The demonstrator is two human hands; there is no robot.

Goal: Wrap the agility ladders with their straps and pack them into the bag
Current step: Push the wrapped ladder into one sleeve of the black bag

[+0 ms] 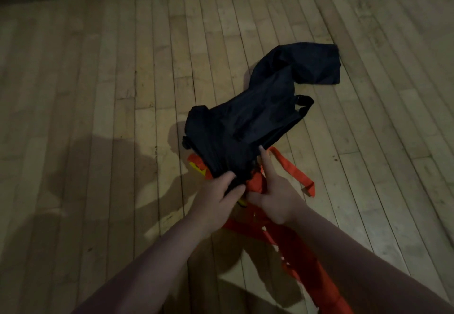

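Observation:
A long black fabric bag (260,107) lies crumpled on the wooden floor, its far end bent to the right. My left hand (218,194) grips the near edge of the bag's mouth. My right hand (272,195) holds the orange ladder straps (255,183) at the bag's opening, its forefinger stretched out along the bag's edge. Orange straps with yellow rungs (197,167) poke out under the bag's left side. One orange strap (292,171) loops out to the right, and more orange webbing (302,257) trails down toward me under my right forearm.
Pale wooden floorboards (98,92) stretch all around in dim light. A black buckle strap (304,102) sticks out from the bag's right side. My shadow falls on the floor at the left.

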